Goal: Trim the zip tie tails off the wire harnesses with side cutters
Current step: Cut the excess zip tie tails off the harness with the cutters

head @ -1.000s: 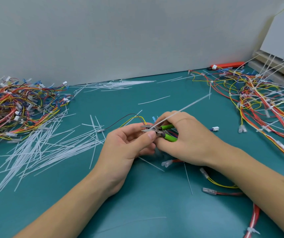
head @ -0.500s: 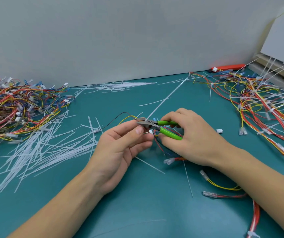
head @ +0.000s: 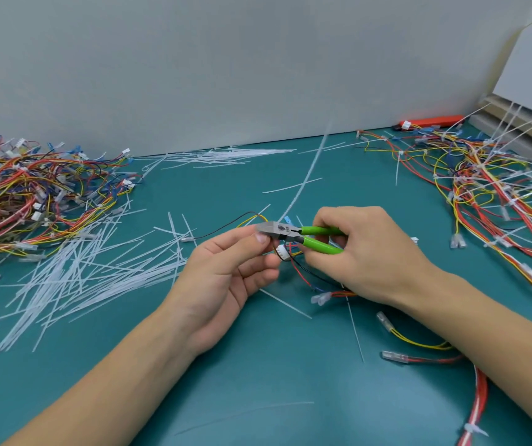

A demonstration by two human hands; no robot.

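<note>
My right hand (head: 358,252) grips the green-handled side cutters (head: 293,235), whose grey jaws point left over my left thumb. My left hand (head: 226,272) pinches a small wire harness (head: 293,268) of black, red and yellow wires with a white connector (head: 282,252) just under the jaws. A long white zip tie tail (head: 309,175) rises from the jaws up and away toward the wall. The jaws' tips sit against my left fingertips, so the tie's head is hidden.
A pile of harnesses (head: 32,201) lies at the left, with many cut white tails (head: 90,272) strewn in front. Another tangle of harnesses with long tails (head: 490,188) fills the right. Loose wires with terminals (head: 419,349) lie under my right forearm. An orange tool (head: 435,120) sits by the wall.
The zip tie tail has swung from pointing right to pointing nearly straight away. The cutters have shifted left over my left thumb, and both hands rose slightly.
</note>
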